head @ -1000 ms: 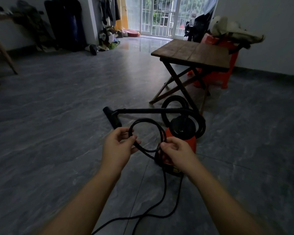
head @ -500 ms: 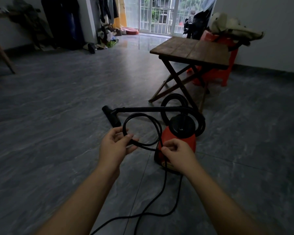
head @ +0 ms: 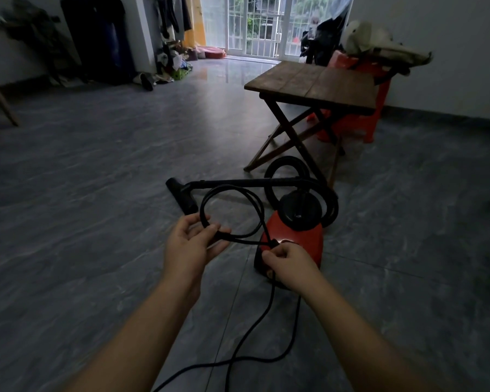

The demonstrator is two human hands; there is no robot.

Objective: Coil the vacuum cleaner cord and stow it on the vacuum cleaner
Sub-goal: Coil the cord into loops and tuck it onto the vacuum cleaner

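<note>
A black rubber power cord (head: 230, 187) loops before a squat red plastic vacuum cleaner (head: 292, 236) capped by a round black lid (head: 300, 206). Its ribbed hose (head: 333, 207) and rigid wand (head: 238, 181) are black too. Underfoot, glossy floor tiles (head: 96, 207) run dark grey, streaked with paler marble veining. Across the room, a folding plank table (head: 309, 80) shows dark brown grain, a plastic stool (head: 374, 120) bright red, the far wall (head: 436, 52) plain white.

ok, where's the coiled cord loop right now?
Head view, centre: the cord loop is held up between the left hand and right hand, both pinching it, just in front of the red vacuum cleaner and its black wand.
</note>
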